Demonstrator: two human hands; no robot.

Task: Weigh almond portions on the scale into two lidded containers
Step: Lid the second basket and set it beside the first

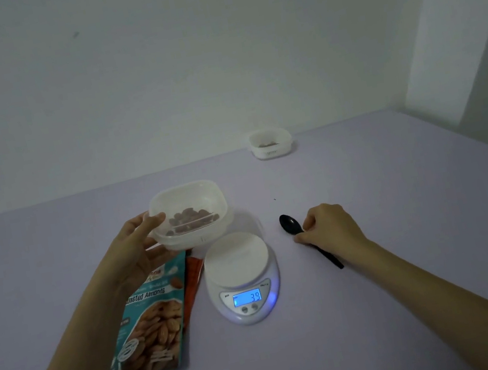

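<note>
My left hand [136,249] grips a white open container [192,223] by its left rim, holding it in the air just behind and left of the scale; several almonds [191,218] lie in it. The white kitchen scale [242,278] stands in the middle with a bare platform and a lit blue display. My right hand [329,223] holds the handle of a black spoon [290,224] that lies on the table to the right of the scale. A second white container [270,143] with almonds sits far back by the wall.
A teal bag of roasted almonds [150,325] lies left of the scale, partly under my left forearm, with an orange packet [192,278] beside it. The lilac table [388,306] meets a white wall behind and a corner at the right.
</note>
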